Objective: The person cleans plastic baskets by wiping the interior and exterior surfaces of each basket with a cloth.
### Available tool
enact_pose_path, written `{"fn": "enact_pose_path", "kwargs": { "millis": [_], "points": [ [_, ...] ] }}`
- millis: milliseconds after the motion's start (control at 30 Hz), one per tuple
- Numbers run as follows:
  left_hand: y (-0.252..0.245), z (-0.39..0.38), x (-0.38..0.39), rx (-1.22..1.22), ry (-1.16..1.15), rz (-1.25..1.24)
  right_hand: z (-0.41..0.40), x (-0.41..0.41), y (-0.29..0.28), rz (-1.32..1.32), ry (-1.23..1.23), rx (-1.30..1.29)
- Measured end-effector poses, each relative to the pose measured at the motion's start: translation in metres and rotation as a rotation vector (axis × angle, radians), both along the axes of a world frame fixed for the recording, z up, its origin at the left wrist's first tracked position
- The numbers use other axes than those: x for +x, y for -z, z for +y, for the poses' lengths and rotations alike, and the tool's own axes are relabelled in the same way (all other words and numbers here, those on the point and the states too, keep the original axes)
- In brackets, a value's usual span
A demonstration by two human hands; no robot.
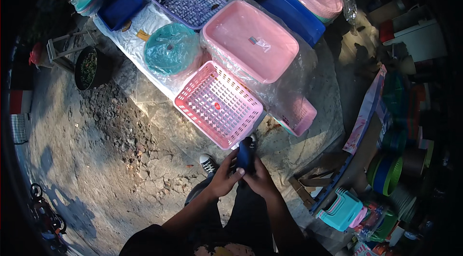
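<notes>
Both my hands are together in front of my body, around a dark blue object (246, 158) with a black upper end; blur and shade leave its kind unclear. My left hand (225, 178) grips it from the left, thumb across its lower part. My right hand (261, 178) closes on it from the right. Just beyond the hands is a pink perforated plastic basket (202, 133), with a small red sticker on its bottom. Behind that basket, a large pink plastic tub (249, 28) lies partly in clear plastic wrap.
Purple baskets (195, 26), blue trays (293, 13) and wrapped teal round plasticware (171, 48) crowd the display ahead. A smaller pink basket (305, 116) hangs over its right side. A potted plant (88, 69) stands left on broken concrete; teal plastic stools (342, 209) stand right.
</notes>
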State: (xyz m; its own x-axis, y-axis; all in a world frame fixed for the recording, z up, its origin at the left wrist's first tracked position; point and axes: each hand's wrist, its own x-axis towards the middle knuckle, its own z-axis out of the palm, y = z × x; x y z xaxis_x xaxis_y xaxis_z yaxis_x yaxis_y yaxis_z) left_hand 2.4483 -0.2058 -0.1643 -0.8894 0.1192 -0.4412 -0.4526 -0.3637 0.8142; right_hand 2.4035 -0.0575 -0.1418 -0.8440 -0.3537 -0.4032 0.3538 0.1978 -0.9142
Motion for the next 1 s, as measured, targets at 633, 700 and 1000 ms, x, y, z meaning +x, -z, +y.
{"fn": "enact_pose_path", "kwargs": {
  "millis": [633, 700, 1000],
  "points": [
    [-0.008, 0.005, -0.055, 0.625, 0.02, -0.448, 0.054, 0.004, -0.029, 0.307, -0.303, 0.302],
    [-0.004, 0.01, -0.057, 0.633, 0.015, -0.476, 0.063, 0.001, -0.026, 0.264, -0.337, 0.211],
    [0.038, 0.074, -0.068, 0.591, 0.235, -0.531, 0.087, 0.005, 0.015, 0.208, -0.009, 0.219]
  ]
}}
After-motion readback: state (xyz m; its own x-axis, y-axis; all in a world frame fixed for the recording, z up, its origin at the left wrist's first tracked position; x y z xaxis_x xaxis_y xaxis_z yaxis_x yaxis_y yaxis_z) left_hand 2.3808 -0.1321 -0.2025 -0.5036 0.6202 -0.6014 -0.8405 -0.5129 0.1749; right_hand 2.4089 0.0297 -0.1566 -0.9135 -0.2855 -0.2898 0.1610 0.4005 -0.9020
